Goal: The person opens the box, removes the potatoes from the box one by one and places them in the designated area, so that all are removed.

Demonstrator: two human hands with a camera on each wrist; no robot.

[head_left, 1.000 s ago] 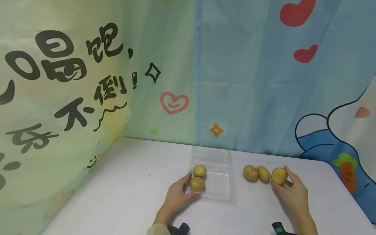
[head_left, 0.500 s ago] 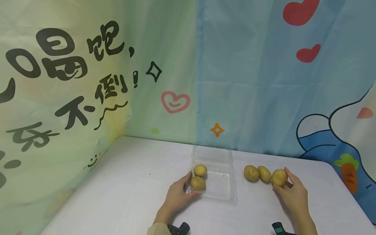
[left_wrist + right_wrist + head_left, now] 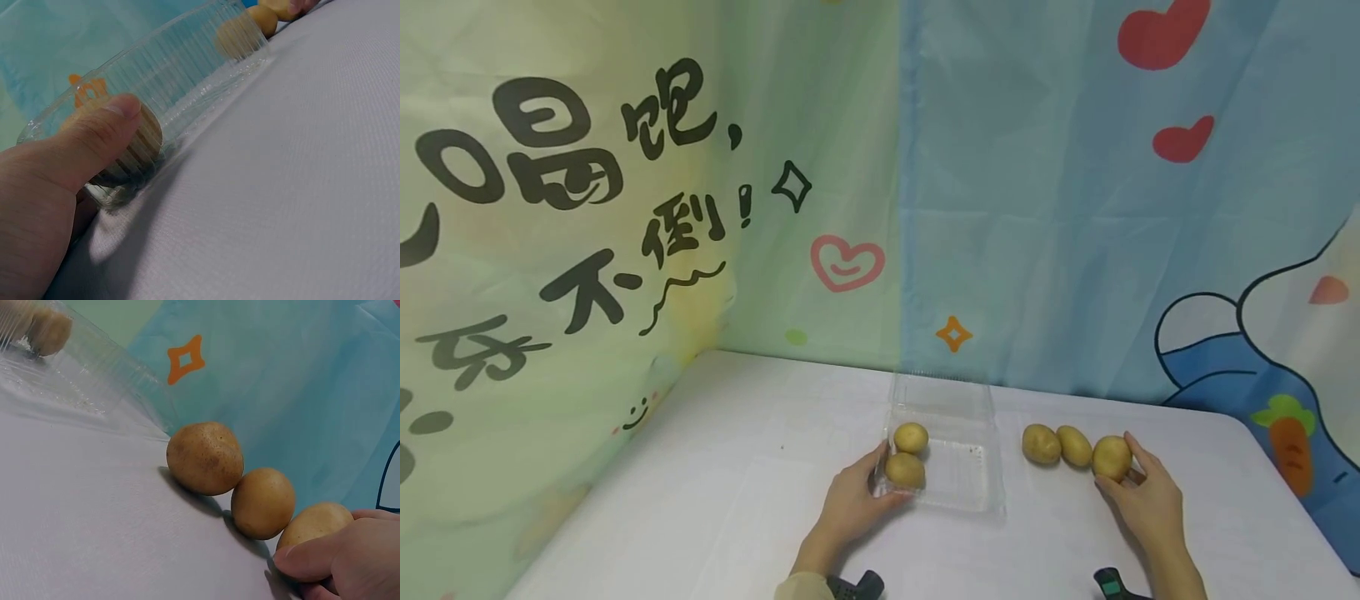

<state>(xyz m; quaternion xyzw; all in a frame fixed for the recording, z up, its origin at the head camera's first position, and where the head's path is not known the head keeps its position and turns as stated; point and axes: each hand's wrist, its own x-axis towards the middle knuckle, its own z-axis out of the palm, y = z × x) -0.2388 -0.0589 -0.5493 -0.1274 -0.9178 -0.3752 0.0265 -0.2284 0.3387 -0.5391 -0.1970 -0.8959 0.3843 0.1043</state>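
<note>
In the head view, the near left corner of a clear plastic box is gripped by the left hand; in the left wrist view, the thumb is seen laid on the outside of the box wall. Inside the box, along its left side, a rear potato and a front potato are placed. The open lid is laid back behind them. Farther right, on the white table, a round potato is touched by an oval potato. Just beside these, a pale potato is pinched by the right hand. Whether this potato is supported by the table cannot be told.
</note>
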